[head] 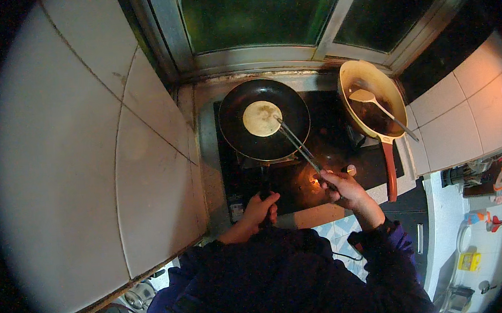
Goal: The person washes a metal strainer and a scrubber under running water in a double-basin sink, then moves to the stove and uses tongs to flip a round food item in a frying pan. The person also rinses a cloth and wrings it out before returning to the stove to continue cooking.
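Observation:
A round pale flatbread point(262, 119) with brownish patches lies in a black frying pan point(237, 142) at the back left of the dark cooktop. My left hand point(261, 210) is closed around the black handle of this pan. My right hand point(344, 188) grips a pair of thin metal tongs point(302, 147), held slanting up to the left. Their tips touch or hang just over the flatbread's right side; which of the two I cannot tell.
To the right, a cream-coloured pan point(346, 102) with a red-brown handle holds dark residue and a light spatula point(383, 107). A tiled wall point(160, 171) rises close on the left. Behind the cooktop point(327, 129) runs a window frame point(252, 57). Kitchen items stand at the far right.

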Tool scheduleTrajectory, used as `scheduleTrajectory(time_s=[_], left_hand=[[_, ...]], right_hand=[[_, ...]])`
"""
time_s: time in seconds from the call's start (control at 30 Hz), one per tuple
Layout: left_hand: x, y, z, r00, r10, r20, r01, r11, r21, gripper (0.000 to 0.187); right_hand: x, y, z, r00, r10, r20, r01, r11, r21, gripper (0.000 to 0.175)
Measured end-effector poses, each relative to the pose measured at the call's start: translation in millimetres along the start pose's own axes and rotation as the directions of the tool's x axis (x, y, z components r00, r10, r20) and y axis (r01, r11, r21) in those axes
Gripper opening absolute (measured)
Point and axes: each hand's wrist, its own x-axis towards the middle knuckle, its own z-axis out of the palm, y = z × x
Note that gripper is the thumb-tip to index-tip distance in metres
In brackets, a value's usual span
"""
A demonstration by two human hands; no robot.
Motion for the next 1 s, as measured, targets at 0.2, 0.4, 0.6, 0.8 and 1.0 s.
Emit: scheduleTrajectory(time_s=[0.2,0.4,0.6,0.8,1.0], left_hand=[[0.1,-1.4,-1.0,1.0,0.019,0.02,-0.02,1.0,0.013,0.019],[0.1,-1.6,-0.8,0.999,0.05,0.014,-0.05,0.998,0.033,0.018],[-2.2,-0.3,0.4,0.999,0.037,0.023,-0.038,0.999,0.027,0.018],[0.1,1.2,-0.2,0.999,0.036,0.028,-0.038,0.997,0.061,0.018],[-2.2,2.0,0.5,0.999,0.03,0.024,-0.031,0.998,0.053,0.018]], right_hand=[[-9.5,36.3,2.0,0.991,-0.105,0.083,0.104,0.994,0.019,0.019],[11.3,73.3,6.7,0.969,-0.243,-0.047,0.24,0.969,-0.065,0.025],[31.7,93.7,6.4,0.603,-0.797,-0.037,0.524,0.431,-0.735,0.036],[31.2,91.2,5.9,0.676,-0.729,-0.108,0.404,0.49,-0.772,0.04],[30.9,87.1,6.9,0.61,-0.791,-0.055,0.354,0.333,-0.874,0.043]])
